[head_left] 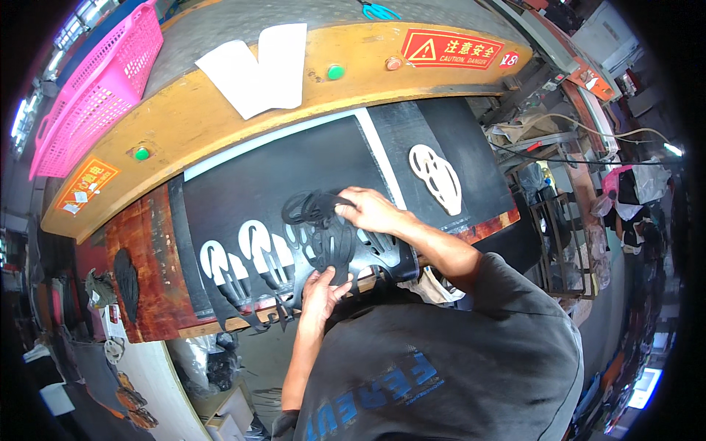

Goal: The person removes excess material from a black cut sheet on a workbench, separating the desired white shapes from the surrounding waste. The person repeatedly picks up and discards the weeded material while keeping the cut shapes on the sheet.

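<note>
Both my hands are closed on a bunch of black strappy cut-out pieces, held above a black sheet. My left hand grips its lower, near end. At the far end my right hand pinches the dark strips between thumb and fingers. Strappy openings run along the sheet's near side, with white showing through several of them. Narrow black scraps hang over the near edge. To the right of my right hand lies a pale cutting die with looped openings.
A yellow machine beam with buttons and warning stickers spans the far side. Two white paper sheets hang on it. A pink basket stands far left. Dark strappy pieces lie on the reddish board at left. A metal rack stands right.
</note>
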{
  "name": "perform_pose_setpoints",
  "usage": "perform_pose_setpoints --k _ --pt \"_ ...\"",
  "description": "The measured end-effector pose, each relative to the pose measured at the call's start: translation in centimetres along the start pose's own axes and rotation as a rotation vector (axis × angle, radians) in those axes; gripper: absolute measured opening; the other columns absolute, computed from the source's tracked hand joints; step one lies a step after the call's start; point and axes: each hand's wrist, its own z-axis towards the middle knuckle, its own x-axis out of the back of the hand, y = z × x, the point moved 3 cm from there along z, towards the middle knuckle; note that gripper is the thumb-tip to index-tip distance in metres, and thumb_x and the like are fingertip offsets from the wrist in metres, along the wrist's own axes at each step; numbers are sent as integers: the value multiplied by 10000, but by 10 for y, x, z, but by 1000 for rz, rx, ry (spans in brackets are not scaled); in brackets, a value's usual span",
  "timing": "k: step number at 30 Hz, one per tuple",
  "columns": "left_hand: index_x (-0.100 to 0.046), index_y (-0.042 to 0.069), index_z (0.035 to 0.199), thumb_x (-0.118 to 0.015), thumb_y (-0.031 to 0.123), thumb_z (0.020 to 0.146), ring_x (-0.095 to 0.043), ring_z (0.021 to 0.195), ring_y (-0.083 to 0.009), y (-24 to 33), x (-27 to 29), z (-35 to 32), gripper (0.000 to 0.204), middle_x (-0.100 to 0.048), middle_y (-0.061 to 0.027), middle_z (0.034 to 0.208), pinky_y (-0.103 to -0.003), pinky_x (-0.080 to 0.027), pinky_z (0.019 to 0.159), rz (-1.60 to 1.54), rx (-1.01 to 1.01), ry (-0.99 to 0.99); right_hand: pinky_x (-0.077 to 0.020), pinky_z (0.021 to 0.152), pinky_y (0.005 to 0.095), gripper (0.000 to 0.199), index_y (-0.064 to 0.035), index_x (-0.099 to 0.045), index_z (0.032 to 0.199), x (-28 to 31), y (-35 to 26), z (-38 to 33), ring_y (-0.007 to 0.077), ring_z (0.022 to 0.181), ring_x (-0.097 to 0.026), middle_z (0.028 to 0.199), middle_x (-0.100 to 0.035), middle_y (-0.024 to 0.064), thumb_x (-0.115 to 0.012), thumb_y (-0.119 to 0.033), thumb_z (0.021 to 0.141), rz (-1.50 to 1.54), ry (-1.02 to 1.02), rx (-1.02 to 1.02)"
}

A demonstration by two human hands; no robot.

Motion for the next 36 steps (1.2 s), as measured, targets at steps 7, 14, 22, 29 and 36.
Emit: perform_pose_setpoints --k 7,14,22,29,36 --pt "-484 -47 1423 -424 502 1149 -709 1177 -405 10 -2 -1 617 -651 -241 1349 -512 -633 979 -159 125 -230 -581 978 403 260 -26 -746 1250 45 -44 -6 327 1124 -723 1171 -760 156 -677 -94 1008 -53 310 408" --pt "-517 55 1418 -494 299 1152 -680 1218 -364 1 2 2 361 -652 -168 1329 -506 -629 963 -227 70 -253 -529 1076 471 407 -121 -698 1337 -42 -28 -36 358 1247 -613 1361 -634 136 -706 -111 930 -131 -81 512" --pt "-555 56 1333 -642 165 1082 -739 1044 -290 2 -7 7 287 -684 -110 1221 -449 -678 865 -157 65 -196 -544 1039 473 371 -32 -668 1352 -74 15 -63 389 1225 -652 1322 -666 188 -657 -189 1016 144 -275 162" --pt "-621 15 1159 -713 18 997 -759 885 -305 2 -22 5 185 -699 -129 1053 -422 -700 749 3 -15 94 -520 980 296 327 -4 -675 1318 -49 20 -32 119 1065 -643 1162 -744 42 -575 -254 1133 691 -197 -182" --pt "-580 7 1142 -736 36 984 -757 889 -340 3 -26 3 224 -686 -145 1070 -445 -697 745 -46 -18 128 -506 785 229 281 -28 -682 1218 22 35 -2 80 922 -647 1124 -754 43 -557 -268 1143 973 -89 -194"
